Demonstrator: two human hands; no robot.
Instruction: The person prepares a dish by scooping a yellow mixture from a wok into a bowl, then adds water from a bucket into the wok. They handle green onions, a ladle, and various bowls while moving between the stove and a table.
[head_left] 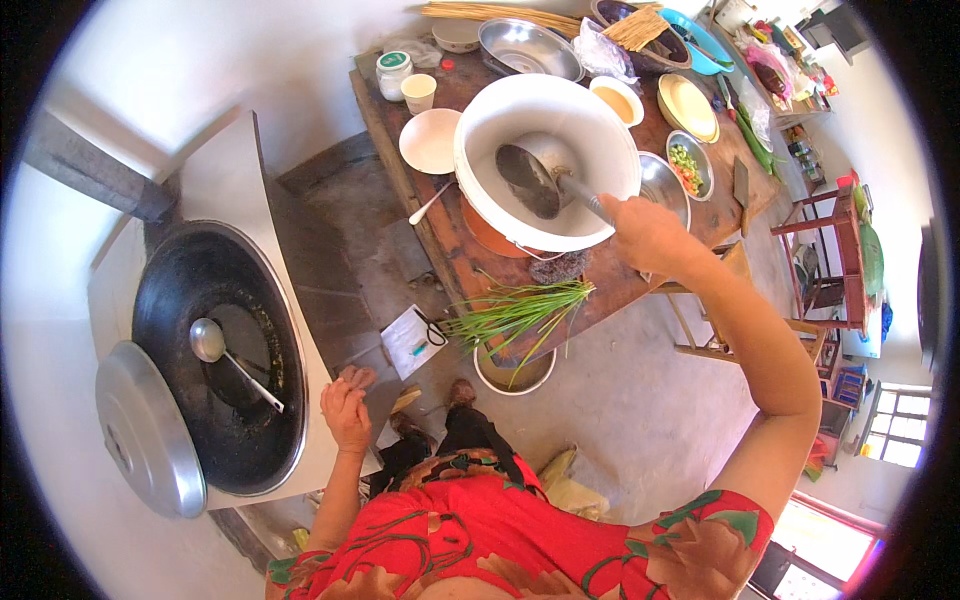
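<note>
My right hand (645,235) is closed round the grey handle of a large ladle (527,180). The ladle's dark, round head is inside a white bucket (480,190), tilted toward me on the wooden table. My left hand (345,412) is at the stove's edge with its fingers stretched out and nothing visible in them. Left of it a black wok (180,290) is set into the stove. A metal ladle (208,341) lies inside the wok, and a silver lid (150,430) leans over its near left rim.
Green stalks (530,308) hang over the table's near edge, above a basin (543,378) on the floor. A white bowl (430,141), a paper cup (419,93), a spoon (431,203) and a bowl of chopped vegetables (692,165) surround the bucket. Wooden chairs (735,270) stand at right.
</note>
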